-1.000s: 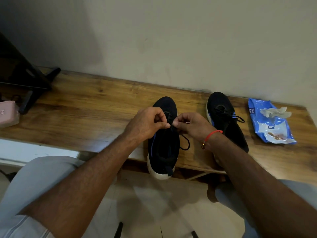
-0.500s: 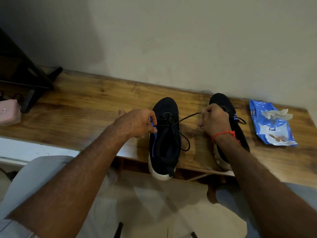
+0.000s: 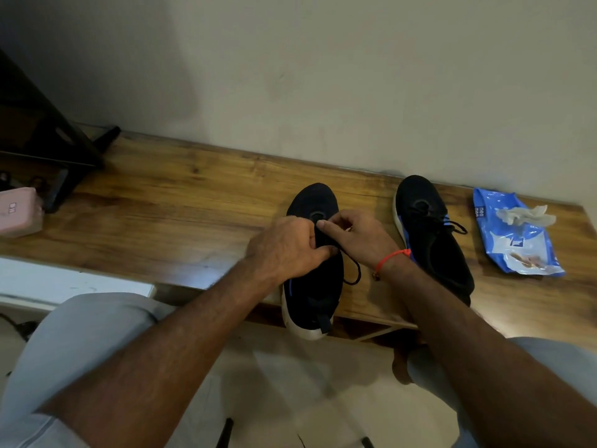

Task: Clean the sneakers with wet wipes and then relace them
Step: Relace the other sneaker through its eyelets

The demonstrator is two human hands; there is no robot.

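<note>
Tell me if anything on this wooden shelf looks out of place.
The black sneaker with the white sole being laced sticks its heel out past the front edge of the wooden shelf. A crumpled white wipe lies loose on the blue wet-wipe pack.

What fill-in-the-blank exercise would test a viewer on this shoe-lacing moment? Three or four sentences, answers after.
1. Both hands, left hand and right hand, work the lace of the ____ of the two sneakers.
2. The other sneaker lies between the sneaker being laced and the blue ____.
3. A crumpled used wipe lies on ____ of that pack.
4. The right wrist wears a ____ thread band.

Missing words: left; wipes pack; top; red
</note>
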